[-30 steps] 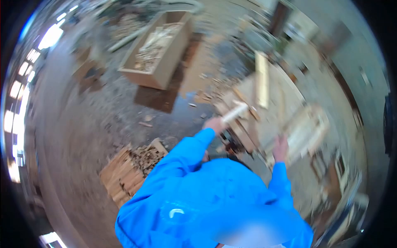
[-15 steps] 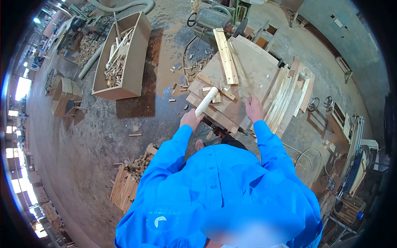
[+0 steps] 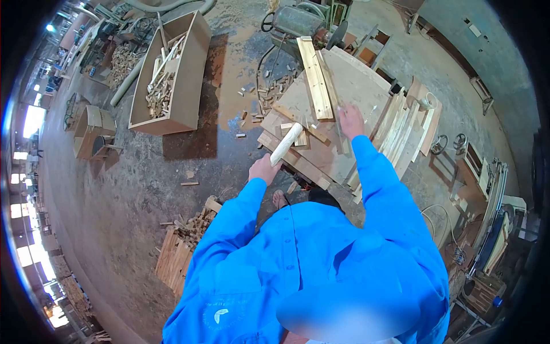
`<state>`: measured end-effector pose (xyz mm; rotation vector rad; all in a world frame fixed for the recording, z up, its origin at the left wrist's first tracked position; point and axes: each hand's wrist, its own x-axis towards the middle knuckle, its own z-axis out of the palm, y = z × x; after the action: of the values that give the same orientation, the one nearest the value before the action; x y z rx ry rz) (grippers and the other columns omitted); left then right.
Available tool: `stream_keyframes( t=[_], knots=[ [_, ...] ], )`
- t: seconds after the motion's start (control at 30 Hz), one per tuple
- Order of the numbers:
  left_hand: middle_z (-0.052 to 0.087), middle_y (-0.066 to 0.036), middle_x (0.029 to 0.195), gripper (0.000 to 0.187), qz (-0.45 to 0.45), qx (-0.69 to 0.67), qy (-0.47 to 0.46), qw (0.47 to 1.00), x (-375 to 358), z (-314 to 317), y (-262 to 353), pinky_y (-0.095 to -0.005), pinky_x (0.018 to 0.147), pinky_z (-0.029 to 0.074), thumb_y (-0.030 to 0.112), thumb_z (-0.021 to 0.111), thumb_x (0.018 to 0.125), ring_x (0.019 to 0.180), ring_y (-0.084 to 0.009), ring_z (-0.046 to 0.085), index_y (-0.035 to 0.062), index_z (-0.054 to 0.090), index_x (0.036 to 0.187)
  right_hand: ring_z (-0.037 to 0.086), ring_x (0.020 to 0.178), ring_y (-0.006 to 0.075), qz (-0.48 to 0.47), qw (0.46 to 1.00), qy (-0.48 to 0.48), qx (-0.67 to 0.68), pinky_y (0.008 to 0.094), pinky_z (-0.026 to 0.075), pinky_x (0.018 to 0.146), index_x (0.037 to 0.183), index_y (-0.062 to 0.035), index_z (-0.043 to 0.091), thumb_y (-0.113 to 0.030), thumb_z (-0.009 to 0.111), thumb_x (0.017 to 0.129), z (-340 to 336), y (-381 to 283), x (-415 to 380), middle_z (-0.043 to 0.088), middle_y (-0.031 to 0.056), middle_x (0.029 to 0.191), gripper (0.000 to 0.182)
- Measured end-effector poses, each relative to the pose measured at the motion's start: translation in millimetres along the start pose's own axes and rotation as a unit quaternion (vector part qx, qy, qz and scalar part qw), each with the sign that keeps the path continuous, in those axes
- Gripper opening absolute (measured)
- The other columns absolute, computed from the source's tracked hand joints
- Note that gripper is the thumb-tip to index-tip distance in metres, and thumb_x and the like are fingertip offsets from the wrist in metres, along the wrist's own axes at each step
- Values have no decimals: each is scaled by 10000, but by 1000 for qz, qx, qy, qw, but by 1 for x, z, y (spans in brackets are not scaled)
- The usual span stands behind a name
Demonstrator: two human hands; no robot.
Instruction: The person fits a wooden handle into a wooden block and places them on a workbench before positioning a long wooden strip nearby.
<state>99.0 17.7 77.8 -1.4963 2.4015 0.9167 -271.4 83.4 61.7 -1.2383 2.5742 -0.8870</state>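
My left hand (image 3: 264,168) is closed around the near end of a pale, rounded wooden stick (image 3: 286,144). The stick slants up and away over the near edge of the worktable (image 3: 361,86). My right hand (image 3: 351,121) is over the middle of the table, its fingers drawn together at a thin wooden strip (image 3: 330,86); the fingertips are slightly blurred. Left of that strip lies a light board (image 3: 315,80). A short wooden block (image 3: 295,135) and a narrow brown batten (image 3: 315,133) lie beneath and beside the stick's far end.
Long pale planks (image 3: 395,129) are stacked at the table's right. A green machine (image 3: 298,23) stands behind it. To the left, a large wooden bin (image 3: 186,109) holds offcuts. Scraps litter the floor, and a pile of wood pieces (image 3: 186,241) lies near my left side.
My right hand has moved forward across the table, along the thin strip. My left hand still holds the stick in nearly the same place. The view has shifted slightly.
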Motion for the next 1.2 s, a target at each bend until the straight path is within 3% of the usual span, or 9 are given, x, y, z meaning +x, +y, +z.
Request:
stream_keyframes(
  t=[0.2,0.27,0.77,1.2],
  knots=[
    [762,-250,1038,465,-15,34,-5,999,6,3,1,-590,834,576,511,655,1005,974,-463,737,61,628,1117,638,1167,440,55,998,-27,-7,549,505,999,1326,-55,687,-369,642,1019,56,-16,61,668,231,1213,441],
    [761,-254,1030,454,-6,34,0,999,8,4,-1,-592,831,576,502,655,1005,968,-467,736,62,624,1110,644,1145,411,64,995,53,-52,521,509,980,1326,-97,706,-338,675,999,77,-18,62,669,201,1194,407],
    [756,-258,998,436,5,13,10,1000,24,16,-4,-594,818,571,483,655,1005,954,-478,728,55,608,1069,639,1087,391,55,993,106,-18,518,505,953,1301,-106,733,-339,699,984,81,-17,63,660,178,1124,395],
    [750,-268,1059,455,-24,28,-7,999,67,5,60,-588,886,556,485,671,985,1038,-479,710,51,641,1118,639,1101,402,47,990,132,-2,534,509,961,1283,-112,726,-330,662,995,70,21,122,670,180,1149,367]
  ],
)
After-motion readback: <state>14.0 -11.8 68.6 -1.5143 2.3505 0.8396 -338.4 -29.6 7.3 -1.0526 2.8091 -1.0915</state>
